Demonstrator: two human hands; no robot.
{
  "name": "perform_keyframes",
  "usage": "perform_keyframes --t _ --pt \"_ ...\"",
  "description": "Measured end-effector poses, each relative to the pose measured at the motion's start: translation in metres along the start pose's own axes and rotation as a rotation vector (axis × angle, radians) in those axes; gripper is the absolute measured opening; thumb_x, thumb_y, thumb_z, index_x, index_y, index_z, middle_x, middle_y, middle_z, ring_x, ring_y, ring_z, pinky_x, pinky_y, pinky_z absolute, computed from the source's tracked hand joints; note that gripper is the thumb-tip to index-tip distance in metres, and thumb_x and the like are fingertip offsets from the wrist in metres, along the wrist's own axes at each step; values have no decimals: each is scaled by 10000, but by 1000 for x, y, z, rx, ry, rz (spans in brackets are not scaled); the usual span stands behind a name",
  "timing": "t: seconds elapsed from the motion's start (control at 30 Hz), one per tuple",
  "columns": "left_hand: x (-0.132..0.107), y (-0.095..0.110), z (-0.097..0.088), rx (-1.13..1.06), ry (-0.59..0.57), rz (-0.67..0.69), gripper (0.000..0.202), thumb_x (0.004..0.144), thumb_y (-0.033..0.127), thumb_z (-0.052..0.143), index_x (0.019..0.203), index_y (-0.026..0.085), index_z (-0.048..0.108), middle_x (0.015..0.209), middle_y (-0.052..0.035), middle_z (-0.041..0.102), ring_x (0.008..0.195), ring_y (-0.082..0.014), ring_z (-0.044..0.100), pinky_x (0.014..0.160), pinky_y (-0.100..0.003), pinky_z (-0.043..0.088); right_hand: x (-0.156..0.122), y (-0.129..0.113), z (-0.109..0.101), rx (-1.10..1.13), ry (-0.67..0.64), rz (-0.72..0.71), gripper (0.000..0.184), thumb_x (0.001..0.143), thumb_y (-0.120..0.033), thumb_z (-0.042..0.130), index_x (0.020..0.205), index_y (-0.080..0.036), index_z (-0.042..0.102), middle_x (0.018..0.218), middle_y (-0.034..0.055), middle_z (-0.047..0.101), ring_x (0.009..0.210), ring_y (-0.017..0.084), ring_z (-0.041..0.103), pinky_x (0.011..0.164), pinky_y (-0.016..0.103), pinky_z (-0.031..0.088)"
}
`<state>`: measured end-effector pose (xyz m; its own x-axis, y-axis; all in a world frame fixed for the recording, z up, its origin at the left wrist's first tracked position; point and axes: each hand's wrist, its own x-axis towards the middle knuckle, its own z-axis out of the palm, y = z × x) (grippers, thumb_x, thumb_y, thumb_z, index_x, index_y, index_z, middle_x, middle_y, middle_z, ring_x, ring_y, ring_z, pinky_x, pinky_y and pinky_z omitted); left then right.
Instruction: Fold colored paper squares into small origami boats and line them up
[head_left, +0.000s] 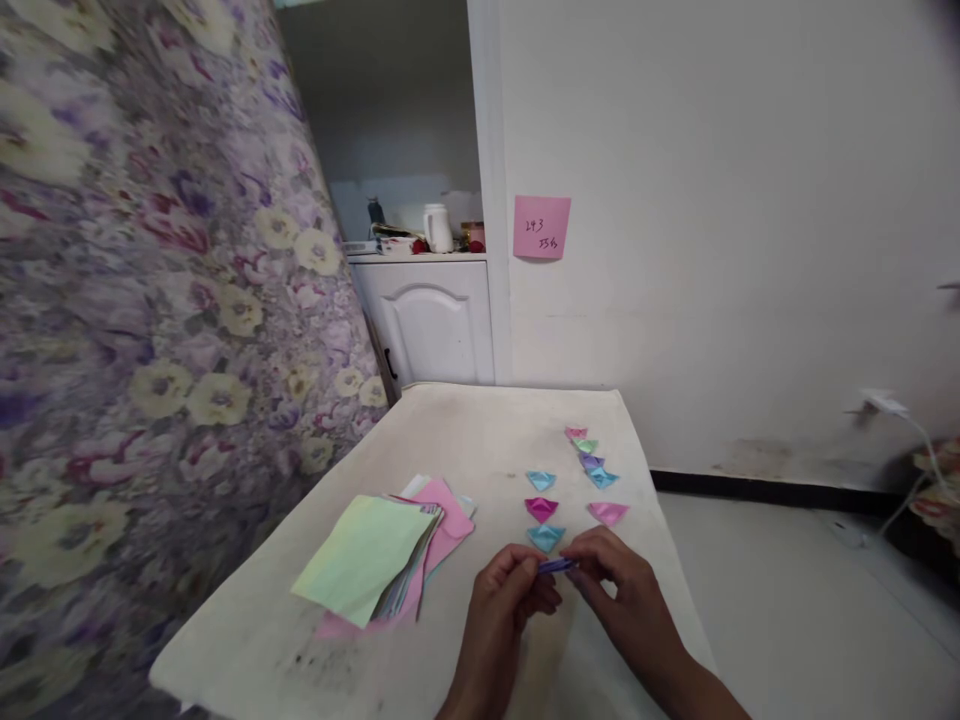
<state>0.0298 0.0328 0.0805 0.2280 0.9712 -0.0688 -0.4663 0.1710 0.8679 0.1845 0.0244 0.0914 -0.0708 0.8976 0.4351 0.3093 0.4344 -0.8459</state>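
Between my two hands is a small folded purple paper (555, 566), seen nearly edge-on. My left hand (510, 590) pinches its left end between thumb and fingers. At the other end, my right hand (616, 570) is closed on it with thumb and fingertips. Just beyond my fingertips lies a blue paper boat (546, 537). Behind that boat sit a magenta paper boat (541, 508) and a light blue one (541, 480). A pink paper boat (608, 512) rests to the right, nearer my right hand.
Several more paper boats (592, 461) stand in a line at the back right. A stack of coloured paper sheets (367, 555) lies left on the cream table cover (480, 430). A floral curtain (180, 330) hangs along the left; a pink note (541, 227) is on the wall.
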Motion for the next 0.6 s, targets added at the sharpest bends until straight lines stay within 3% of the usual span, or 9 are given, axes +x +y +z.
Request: perform_keyframes --t 0.23,0.4,0.6 --pt "-1 1 0 71 9 -19 171 818 309 591 797 145 633 652 -24 619 616 -137 576 596 -242 419 -2 5 1 -42 -6 -18 141 825 -115 523 854 -206 627 845 27 589 757 157 562 648 251 441" --pt "-2 4 7 180 49 -21 179 724 309 688 787 146 648 636 -21 641 596 -145 577 587 -243 428 -2 2 2 -75 11 113 66 815 -193 567 795 -203 629 758 0 579 585 124 497 549 238 393" --pt "-2 2 7 194 85 -23 150 720 278 685 726 136 636 578 -21 641 551 -123 549 557 -220 409 -1 5 3 49 -40 308 106 773 -273 611 723 -182 593 551 -55 467 482 97 403 460 210 316"
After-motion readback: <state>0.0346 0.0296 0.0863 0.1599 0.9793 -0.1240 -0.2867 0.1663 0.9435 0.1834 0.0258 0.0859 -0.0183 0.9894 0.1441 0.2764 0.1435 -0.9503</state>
